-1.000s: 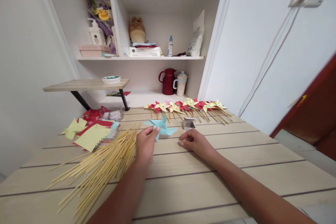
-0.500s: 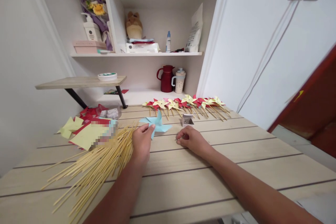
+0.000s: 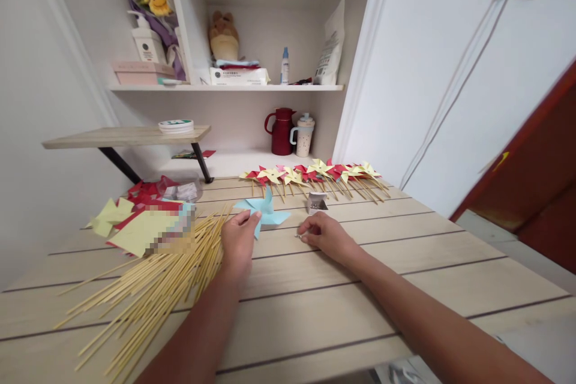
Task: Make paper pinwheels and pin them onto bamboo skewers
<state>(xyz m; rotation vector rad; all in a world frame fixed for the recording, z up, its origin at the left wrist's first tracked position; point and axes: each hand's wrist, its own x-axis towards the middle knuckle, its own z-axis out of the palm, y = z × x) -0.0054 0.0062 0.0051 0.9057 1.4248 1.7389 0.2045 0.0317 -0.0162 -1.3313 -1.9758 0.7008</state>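
Observation:
A light blue paper pinwheel (image 3: 269,215) is pinched between the thumb and fingers of my left hand (image 3: 239,239), its folded blades spread just above the table. To its right, my right hand (image 3: 326,236) has its thumb and index finger closed on a tiny silvery pin (image 3: 298,236), whose exact kind is hard to make out. Right behind that hand stands a small open box (image 3: 317,203) with small metal pieces inside. Beside my left forearm lies a loose heap of thin wooden sticks (image 3: 157,288).
Finished red and yellow pinwheels on sticks (image 3: 315,174) lie in a row at the table's back. Coloured paper sheets (image 3: 135,234) and a clear container (image 3: 186,191) are at the left. A raised wooden stand (image 3: 130,135), red jug (image 3: 282,132) and cup (image 3: 305,137) stand behind.
The camera view has shifted slightly, so everything sits a little further left and up. Both hands keep their grips, and the pin shows more clearly at my right fingertips.

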